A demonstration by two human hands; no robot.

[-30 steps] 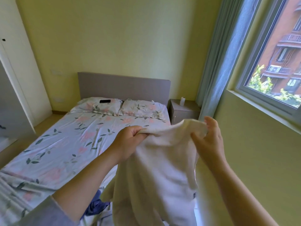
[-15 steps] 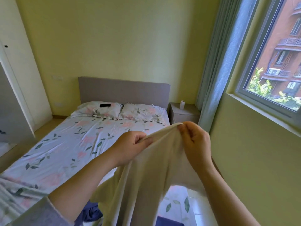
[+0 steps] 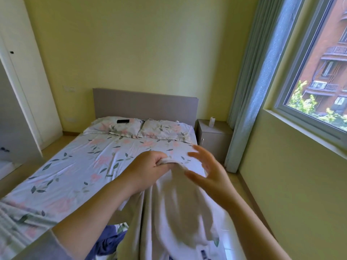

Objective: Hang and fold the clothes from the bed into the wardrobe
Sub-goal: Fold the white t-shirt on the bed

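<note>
Left hand (image 3: 148, 168) grips the bunched top edge of the white garment (image 3: 176, 212), which hangs over the bed's (image 3: 75, 166) near right corner. Right hand (image 3: 207, 172) is spread, holding nothing, just beside the cloth; it's blurred, possibly brushing it. Best move: take the opposite edge and pull taut before folding. Blue garment (image 3: 108, 241) lies at the foot edge. Bed's middle gives laying room.

I see motion blur on the right hand (image 3: 208, 171) and the white garment (image 3: 174, 212), whose lower end runs off the bottom edge. It hides the bed's (image 3: 75, 166) near right corner and most of a blue garment (image 3: 107, 243). The dark slab (image 3: 123, 121) on the left pillow (image 3: 112, 127) is too small to read, maybe a phone.
</note>
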